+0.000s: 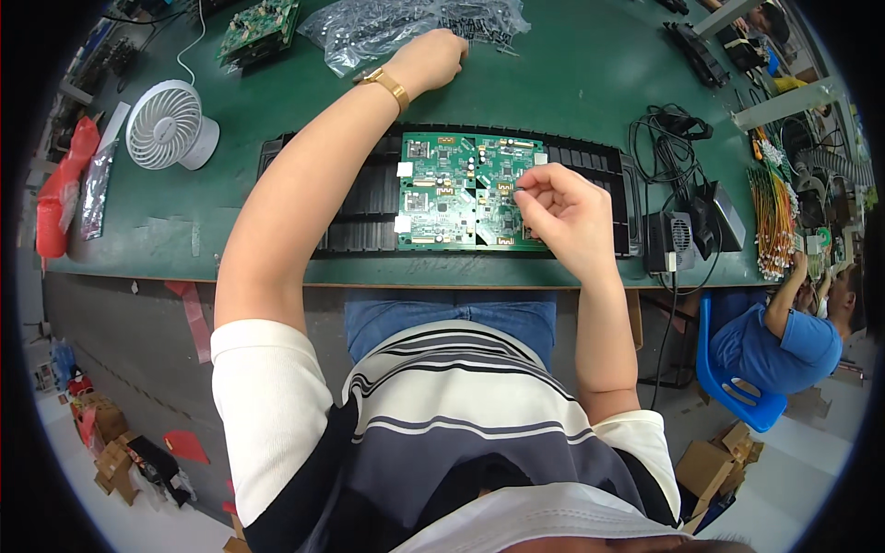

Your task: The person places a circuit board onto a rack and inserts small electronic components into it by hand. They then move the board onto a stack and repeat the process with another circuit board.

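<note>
Head view, left to right: a small white fan (166, 124) stands near the left edge of the green worktop (572, 83). My left hand (431, 57) reaches to the far edge, fingers curled into a clear bag of small components (387, 28); whether it pinches anything I cannot tell. Mid-worktop, toward the near edge, a green circuit board (452, 194) lies on a black tray (350, 198). My right hand (562, 212) hovers over the board's right end, thumb and forefinger pinched on a small dark component (519, 191).
</note>
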Tool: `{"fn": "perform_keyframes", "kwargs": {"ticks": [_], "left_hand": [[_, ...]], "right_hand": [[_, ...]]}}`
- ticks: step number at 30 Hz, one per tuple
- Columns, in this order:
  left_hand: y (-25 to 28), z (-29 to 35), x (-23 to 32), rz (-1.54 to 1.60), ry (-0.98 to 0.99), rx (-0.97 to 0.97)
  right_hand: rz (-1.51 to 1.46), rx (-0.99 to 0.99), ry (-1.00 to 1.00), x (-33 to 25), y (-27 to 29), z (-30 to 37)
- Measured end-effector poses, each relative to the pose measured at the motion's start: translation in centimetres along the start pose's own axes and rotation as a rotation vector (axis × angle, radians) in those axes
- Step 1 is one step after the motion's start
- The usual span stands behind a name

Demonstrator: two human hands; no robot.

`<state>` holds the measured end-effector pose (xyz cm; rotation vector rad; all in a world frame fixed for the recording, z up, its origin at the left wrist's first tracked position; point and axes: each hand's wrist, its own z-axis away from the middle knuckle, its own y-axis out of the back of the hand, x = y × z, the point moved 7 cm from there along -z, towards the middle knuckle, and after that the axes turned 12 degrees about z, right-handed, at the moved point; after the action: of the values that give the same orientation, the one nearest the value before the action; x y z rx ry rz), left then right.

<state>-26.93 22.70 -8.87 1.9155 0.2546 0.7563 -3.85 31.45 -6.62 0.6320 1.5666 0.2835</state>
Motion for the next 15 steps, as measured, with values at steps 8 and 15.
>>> {"fn": "perform_keyframes", "kwargs": {"ticks": [8,15], "left_hand": [[-0.6,0.1,-0.6,0.021,0.046,-0.045],[0.2,0.2,-0.2,0.033,0.072,0.045]], "right_hand": [[0.081,0.027,0.026,-0.1,1.9,-0.1],[0.132,0.043,0.024,0.6,1.4,-0.1]]}}
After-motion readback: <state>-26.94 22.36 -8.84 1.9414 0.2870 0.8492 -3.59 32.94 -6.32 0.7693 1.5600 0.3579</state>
